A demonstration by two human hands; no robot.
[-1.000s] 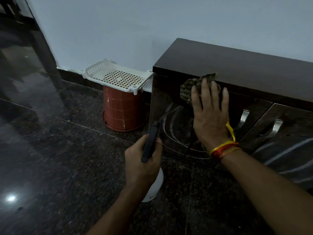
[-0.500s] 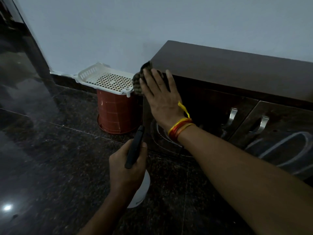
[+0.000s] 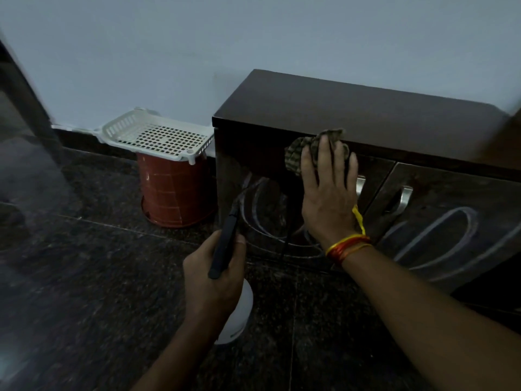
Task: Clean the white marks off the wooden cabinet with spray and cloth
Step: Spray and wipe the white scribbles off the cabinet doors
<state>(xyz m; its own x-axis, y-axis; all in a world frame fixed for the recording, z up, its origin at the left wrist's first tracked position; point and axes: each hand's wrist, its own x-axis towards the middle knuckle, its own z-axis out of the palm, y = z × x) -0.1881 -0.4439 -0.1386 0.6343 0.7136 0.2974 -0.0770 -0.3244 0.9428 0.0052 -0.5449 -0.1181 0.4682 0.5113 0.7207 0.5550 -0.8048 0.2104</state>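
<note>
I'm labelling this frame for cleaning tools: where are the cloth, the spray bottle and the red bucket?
cloth [image 3: 296, 155]: head view, bunched part left of the fingers.
spray bottle [image 3: 235, 320]: head view, white body below the left hand.
red bucket [image 3: 174, 190]: head view, its side wall.

You are looking down at a dark speckled stone floor [image 3: 84, 277]; on it stand the dark wooden cabinet [image 3: 366, 117] and, just beside it, a red bucket [image 3: 174, 193] against the wall
</note>
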